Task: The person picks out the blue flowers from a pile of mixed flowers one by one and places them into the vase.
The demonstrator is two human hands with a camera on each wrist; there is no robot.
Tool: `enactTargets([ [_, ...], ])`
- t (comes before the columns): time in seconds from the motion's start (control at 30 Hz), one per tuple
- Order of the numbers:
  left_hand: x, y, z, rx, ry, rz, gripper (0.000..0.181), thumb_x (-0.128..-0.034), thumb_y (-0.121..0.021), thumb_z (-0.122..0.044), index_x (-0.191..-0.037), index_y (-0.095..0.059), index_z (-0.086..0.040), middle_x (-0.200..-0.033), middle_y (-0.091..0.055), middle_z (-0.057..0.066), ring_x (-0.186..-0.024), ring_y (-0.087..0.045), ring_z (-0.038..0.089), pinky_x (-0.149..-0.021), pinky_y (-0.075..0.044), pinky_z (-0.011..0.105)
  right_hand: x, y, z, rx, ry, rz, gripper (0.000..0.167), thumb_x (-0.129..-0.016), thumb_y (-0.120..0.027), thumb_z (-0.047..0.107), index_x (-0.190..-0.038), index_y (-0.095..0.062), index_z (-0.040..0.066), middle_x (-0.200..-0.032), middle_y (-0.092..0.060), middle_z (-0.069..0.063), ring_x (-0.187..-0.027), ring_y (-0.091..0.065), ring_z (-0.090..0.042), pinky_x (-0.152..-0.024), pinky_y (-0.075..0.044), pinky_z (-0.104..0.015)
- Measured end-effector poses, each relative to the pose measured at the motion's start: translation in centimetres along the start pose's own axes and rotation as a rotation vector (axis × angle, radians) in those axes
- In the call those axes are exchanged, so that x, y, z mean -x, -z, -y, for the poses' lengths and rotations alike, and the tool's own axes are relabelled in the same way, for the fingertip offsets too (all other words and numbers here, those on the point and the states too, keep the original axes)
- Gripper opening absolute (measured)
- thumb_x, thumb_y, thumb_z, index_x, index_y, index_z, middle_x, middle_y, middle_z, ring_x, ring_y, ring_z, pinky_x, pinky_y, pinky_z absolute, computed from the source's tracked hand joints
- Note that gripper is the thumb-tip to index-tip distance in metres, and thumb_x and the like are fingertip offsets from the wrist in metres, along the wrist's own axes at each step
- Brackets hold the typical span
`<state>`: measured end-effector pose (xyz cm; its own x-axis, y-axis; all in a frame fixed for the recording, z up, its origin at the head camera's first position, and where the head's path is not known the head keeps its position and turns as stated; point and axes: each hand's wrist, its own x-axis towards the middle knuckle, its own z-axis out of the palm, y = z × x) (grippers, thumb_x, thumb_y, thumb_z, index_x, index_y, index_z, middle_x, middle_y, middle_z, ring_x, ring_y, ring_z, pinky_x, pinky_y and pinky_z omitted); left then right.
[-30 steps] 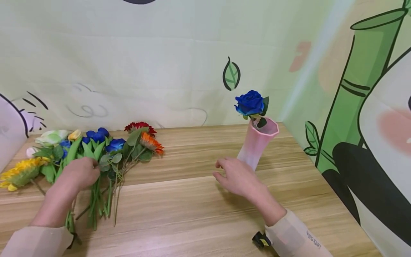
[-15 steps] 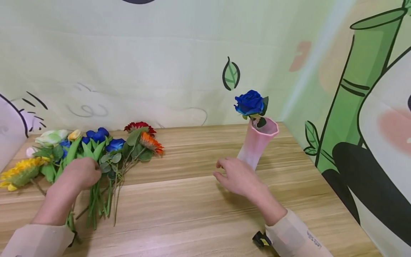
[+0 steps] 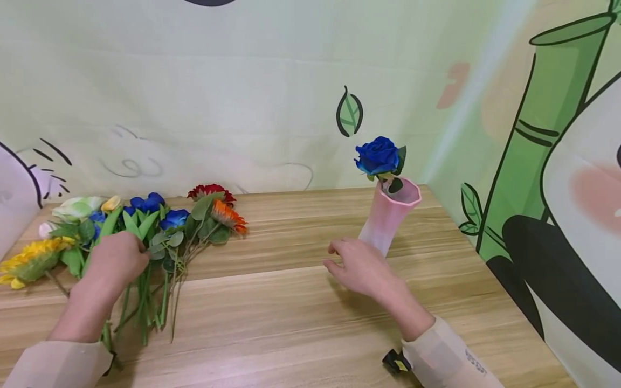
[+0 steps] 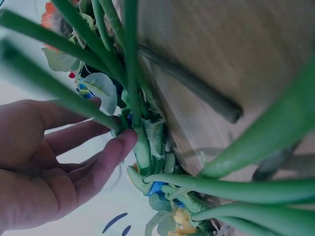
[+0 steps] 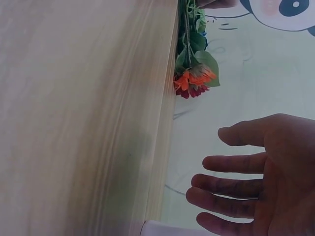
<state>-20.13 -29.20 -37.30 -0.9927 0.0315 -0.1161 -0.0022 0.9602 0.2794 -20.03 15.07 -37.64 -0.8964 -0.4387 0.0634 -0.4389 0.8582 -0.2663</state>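
My left hand [image 3: 116, 257] is over the artificial flowers at the table's left. In the left wrist view, its thumb and fingers [image 4: 129, 138] pinch a green tulip stem [image 4: 74, 101]; the bloom is not distinguishable among the others. Blue tulips [image 3: 145, 203] lie just beyond that hand. On the right, a pink-and-white vase [image 3: 393, 215] stands upright with one blue rose [image 3: 378, 155] in it. My right hand [image 3: 361, 267] is in front of the vase's base, holding nothing. Its fingers are spread and slightly bent in the right wrist view; contact with the vase cannot be told.
A yellow sunflower [image 3: 34, 258], a white flower [image 3: 77, 207], an orange gerbera [image 3: 228, 216] and a dark red one [image 3: 211, 193] lie around the pile on the wooden table [image 3: 271, 323]. A printed cloth backdrop [image 3: 242, 108] rises behind.
My left hand has shifted slightly up and left, and a green stem below it has swung left, apart from the bunch. The right hand and the vase stay in place.
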Motion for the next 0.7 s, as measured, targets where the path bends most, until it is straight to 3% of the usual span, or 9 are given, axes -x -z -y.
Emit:
enactTargets([
  [0.1, 0.21, -0.15, 0.14, 0.035, -0.003, -0.085, 0.020, -0.0898, -0.065, -0.003, -0.098, -0.074, 0.013, -0.093, -0.069, 0.033, -0.078, -0.064, 0.052, -0.067, -0.054, 0.061, -0.05, 0.10, 0.06, 0.002, -0.004, 0.003, 0.029, -0.098, -0.071, 0.028, -0.114, -0.072, 0.003, -0.108, -0.073, -0.012, -0.098, -0.069, -0.025, -0.086, -0.057, -0.042],
  [0.27, 0.38, -0.15, 0.18, 0.057, 0.010, -0.123, 0.022, -0.0858, -0.066, 0.001, -0.103, -0.072, 0.015, -0.101, -0.067, 0.037, -0.090, -0.060, 0.060, -0.073, -0.051, 0.066, -0.07, 0.09, -0.01, 0.007, -0.005, 0.004, 0.029, -0.099, -0.070, 0.029, -0.113, -0.072, 0.004, -0.108, -0.073, -0.011, -0.098, -0.069, -0.025, -0.085, -0.057, -0.042],
  [0.43, 0.37, -0.25, 0.36, 0.066, 0.019, -0.149, 0.022, -0.0852, -0.069, 0.001, -0.102, -0.072, 0.014, -0.099, -0.067, 0.036, -0.088, -0.060, 0.060, -0.071, -0.051, 0.066, -0.05, 0.07, -0.16, 0.007, 0.002, -0.001, 0.029, -0.098, -0.070, 0.028, -0.113, -0.072, 0.003, -0.108, -0.073, -0.012, -0.098, -0.069, -0.026, -0.086, -0.057, -0.042],
  [0.6, 0.35, -0.28, 0.42, 0.094, 0.030, -0.185, 0.028, -0.0775, -0.061, 0.008, -0.104, -0.071, 0.014, -0.100, -0.066, 0.039, -0.084, -0.060, 0.060, -0.060, -0.052, 0.058, 0.04, 0.19, -0.22, -0.004, -0.001, 0.001, 0.029, -0.099, -0.070, 0.027, -0.114, -0.072, 0.002, -0.109, -0.073, -0.012, -0.099, -0.069, -0.026, -0.088, -0.056, -0.042],
  [0.7, 0.37, -0.28, 0.33, 0.116, 0.024, -0.209, 0.036, -0.0724, -0.056, 0.011, -0.105, -0.070, 0.014, -0.100, -0.065, 0.039, -0.073, -0.060, 0.050, -0.051, -0.047, 0.047, 0.08, 0.24, -0.22, -0.009, -0.005, 0.002, 0.029, -0.098, -0.070, 0.027, -0.114, -0.072, 0.002, -0.109, -0.073, -0.012, -0.099, -0.069, -0.026, -0.088, -0.056, -0.042],
])
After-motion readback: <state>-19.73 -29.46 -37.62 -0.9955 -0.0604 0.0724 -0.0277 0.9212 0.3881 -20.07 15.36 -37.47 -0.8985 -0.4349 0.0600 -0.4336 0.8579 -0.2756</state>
